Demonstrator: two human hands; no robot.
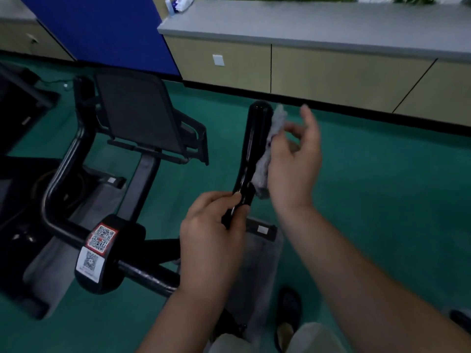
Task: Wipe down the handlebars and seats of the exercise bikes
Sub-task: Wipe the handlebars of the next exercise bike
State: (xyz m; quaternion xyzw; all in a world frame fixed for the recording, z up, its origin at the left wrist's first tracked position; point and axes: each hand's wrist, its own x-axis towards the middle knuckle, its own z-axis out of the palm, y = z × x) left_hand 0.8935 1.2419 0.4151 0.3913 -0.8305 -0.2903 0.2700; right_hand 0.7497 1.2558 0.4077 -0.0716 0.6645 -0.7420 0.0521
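Observation:
A black exercise bike fills the left and middle of the view. Its right handlebar grip (pixel 253 138) rises toward the cabinets. My left hand (pixel 212 233) grips the lower end of that grip, fingers curled round it. My right hand (pixel 293 159) presses a grey cloth (pixel 265 159) against the grip's right side with the thumb and palm, its fingers spread and mostly straight. The cross bar carries a black clamp with QR stickers (pixel 99 240). The left handlebar (pixel 63 171) curves up at the left. The dark tablet holder (pixel 137 113) stands beyond the bars.
Green floor (pixel 382 189) lies all around. Beige cabinets with a grey top (pixel 331 70) run along the back wall, and a blue panel (pixel 102 29) stands at the back left. A grey mat (pixel 257 266) lies under the bike. My shoes (pixel 289 309) show at the bottom.

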